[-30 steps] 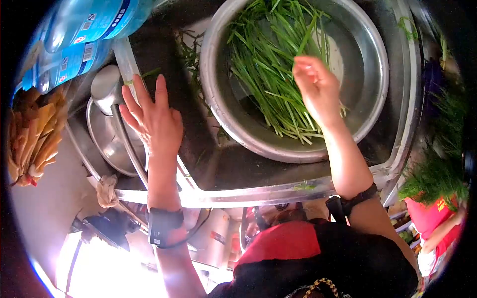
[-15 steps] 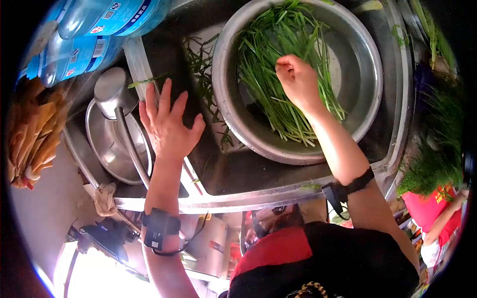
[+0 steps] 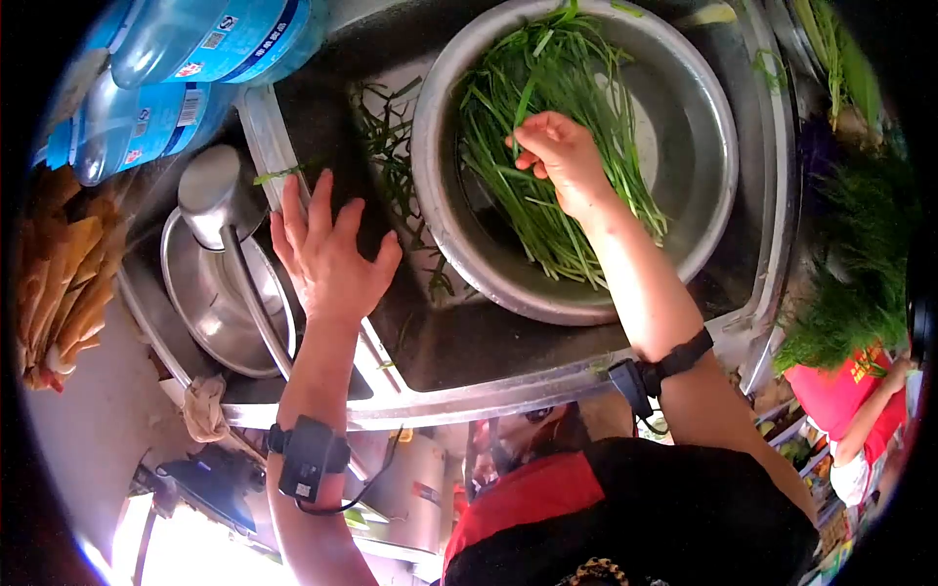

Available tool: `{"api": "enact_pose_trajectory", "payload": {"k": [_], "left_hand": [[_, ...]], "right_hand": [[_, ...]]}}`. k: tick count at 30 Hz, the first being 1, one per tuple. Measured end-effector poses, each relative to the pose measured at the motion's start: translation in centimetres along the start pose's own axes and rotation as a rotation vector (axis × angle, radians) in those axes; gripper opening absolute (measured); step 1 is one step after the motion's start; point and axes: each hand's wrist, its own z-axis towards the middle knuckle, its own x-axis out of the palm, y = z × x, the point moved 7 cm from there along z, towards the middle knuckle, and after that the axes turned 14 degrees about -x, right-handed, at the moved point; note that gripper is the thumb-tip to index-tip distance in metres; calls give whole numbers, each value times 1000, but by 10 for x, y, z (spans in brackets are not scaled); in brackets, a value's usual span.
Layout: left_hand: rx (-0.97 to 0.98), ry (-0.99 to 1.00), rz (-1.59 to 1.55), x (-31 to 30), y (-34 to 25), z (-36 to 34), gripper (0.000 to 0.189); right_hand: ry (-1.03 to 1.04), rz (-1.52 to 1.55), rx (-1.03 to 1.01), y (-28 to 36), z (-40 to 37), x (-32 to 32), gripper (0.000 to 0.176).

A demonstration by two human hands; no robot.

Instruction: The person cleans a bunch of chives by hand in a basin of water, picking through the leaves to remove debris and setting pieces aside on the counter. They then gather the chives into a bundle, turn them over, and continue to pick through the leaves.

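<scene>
Our right hand [image 3: 559, 156] sits in the basin [image 3: 725, 137], grip pinching a few chives [image 3: 552, 73] whose stalks run far rim to near rim; our left hand [image 3: 327, 256] hovers spread, left of the basin

Right hand [image 3: 559, 156] is shifting leftward across the basin [image 3: 708, 137], fingers [image 3: 532, 139] now closing on the greens [image 3: 547, 68]; left hand [image 3: 327, 256] is drifting slightly rightward.

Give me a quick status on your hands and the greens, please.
Left hand open, spread above the sink divider. Right hand in the basin, fingers curled on the greens, grip unclear. Loose stalks beside the basin.
</scene>
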Motion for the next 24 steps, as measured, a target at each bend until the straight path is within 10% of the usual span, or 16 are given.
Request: {"api": "enact_pose_trajectory", "payload": {"k": [24], "left_hand": [[8,35,-38,3,2,4,39]], "right_hand": [[-138,-5,-90,-7,-2,8,18]]}}
